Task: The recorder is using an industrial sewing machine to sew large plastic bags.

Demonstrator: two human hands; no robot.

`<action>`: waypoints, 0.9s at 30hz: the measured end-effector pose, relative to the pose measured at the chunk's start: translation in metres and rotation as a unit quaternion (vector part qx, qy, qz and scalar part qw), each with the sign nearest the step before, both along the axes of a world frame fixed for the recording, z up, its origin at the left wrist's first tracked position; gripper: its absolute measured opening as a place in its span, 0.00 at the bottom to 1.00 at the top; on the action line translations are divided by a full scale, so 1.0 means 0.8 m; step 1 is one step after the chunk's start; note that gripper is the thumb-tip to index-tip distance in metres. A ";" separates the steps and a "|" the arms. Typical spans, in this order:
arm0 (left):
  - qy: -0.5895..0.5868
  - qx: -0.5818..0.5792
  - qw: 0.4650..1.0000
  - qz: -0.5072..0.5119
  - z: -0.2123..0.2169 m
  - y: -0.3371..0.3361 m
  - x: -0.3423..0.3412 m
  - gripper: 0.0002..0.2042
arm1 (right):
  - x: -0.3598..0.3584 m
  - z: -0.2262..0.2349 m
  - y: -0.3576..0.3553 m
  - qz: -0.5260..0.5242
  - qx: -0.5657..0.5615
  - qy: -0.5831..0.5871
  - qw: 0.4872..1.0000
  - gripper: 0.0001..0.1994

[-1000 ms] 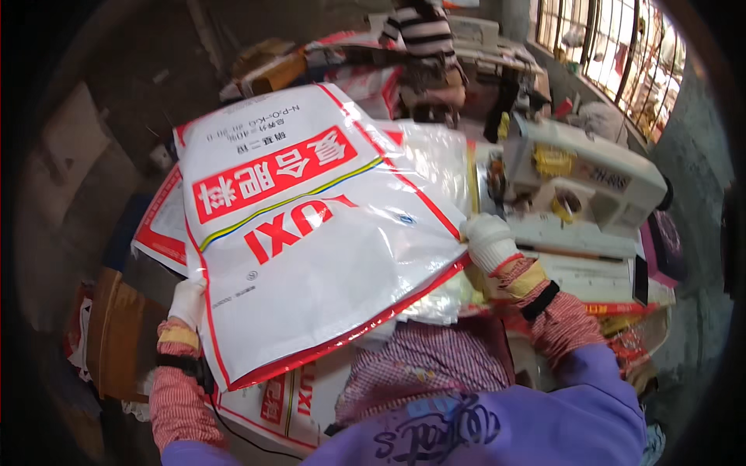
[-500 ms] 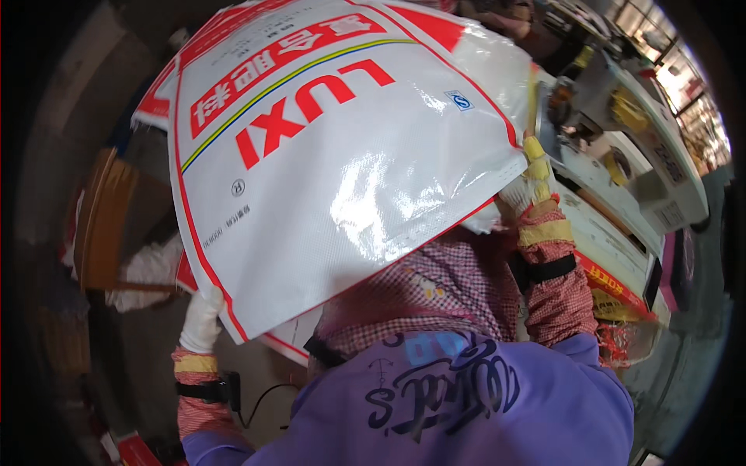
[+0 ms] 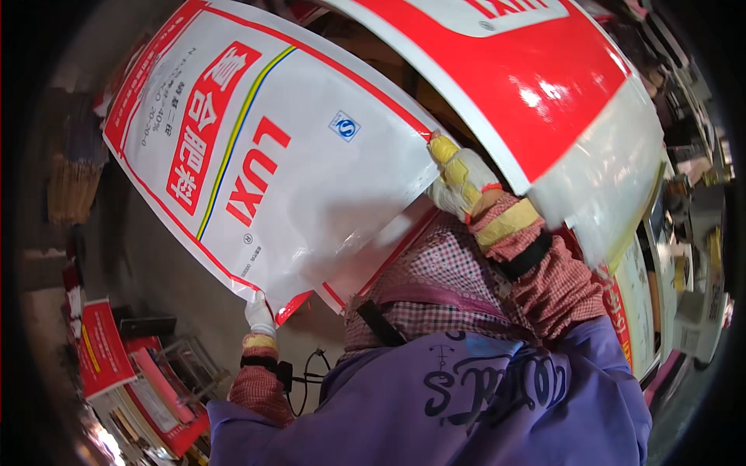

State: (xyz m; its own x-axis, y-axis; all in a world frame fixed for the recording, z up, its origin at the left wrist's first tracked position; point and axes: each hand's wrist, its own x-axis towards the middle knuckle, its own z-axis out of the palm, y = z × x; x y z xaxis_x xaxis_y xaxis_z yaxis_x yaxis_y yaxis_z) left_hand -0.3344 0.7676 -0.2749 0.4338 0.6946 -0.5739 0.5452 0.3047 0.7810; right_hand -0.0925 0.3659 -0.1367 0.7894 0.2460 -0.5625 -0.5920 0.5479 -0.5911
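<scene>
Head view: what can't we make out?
All in the head view:
Left grip: some fingers, hidden by the white bag.
Right grip: anything under the white bag, hidden by it.
White bag: its underside, turned from the camera.
Red-and-white bag: far end, cut off by the top edge.
White machine: details, too small near the dark rim.

The head view looks steeply down from above the wearer's own purple top (image 3: 443, 404), which fills the lower middle, near the camera. It faces the space just in front, with the left hand (image 3: 260, 314) and the right hand (image 3: 462, 182) both close by (a wide fisheye, so straight edges bend toward its dark round border).
</scene>
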 end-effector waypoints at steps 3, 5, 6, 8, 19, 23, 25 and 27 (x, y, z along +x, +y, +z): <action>-0.013 0.225 0.970 -0.091 -0.027 0.020 -0.017 0.14 | 0.023 -0.054 0.016 0.006 -0.101 0.011 0.995 0.17; 0.054 0.263 0.952 -0.145 -0.049 0.035 -0.031 0.13 | 0.028 -0.068 0.040 -0.034 -0.055 -0.016 0.998 0.17; 0.120 0.293 0.924 -0.213 -0.052 0.042 -0.029 0.13 | 0.035 -0.080 0.048 -0.089 -0.011 -0.039 0.995 0.18; 0.219 0.412 0.819 -0.334 -0.064 0.006 -0.037 0.13 | 0.055 -0.160 -0.010 0.042 -0.141 -0.059 0.987 0.19; 0.240 0.224 0.883 -0.335 -0.107 -0.097 0.035 0.10 | 0.012 -0.193 -0.088 0.010 0.200 0.108 0.974 0.09; 0.320 0.358 0.698 -0.531 -0.153 -0.078 0.019 0.11 | -0.032 -0.122 -0.089 -0.040 0.242 -0.009 0.969 0.14; 0.329 0.364 0.666 -0.561 -0.177 -0.058 0.012 0.12 | -0.034 -0.083 -0.087 -0.026 0.279 -0.026 0.960 0.14; 0.342 0.370 0.631 -0.590 -0.189 -0.039 0.004 0.13 | -0.041 -0.077 -0.090 -0.013 0.299 -0.071 0.952 0.14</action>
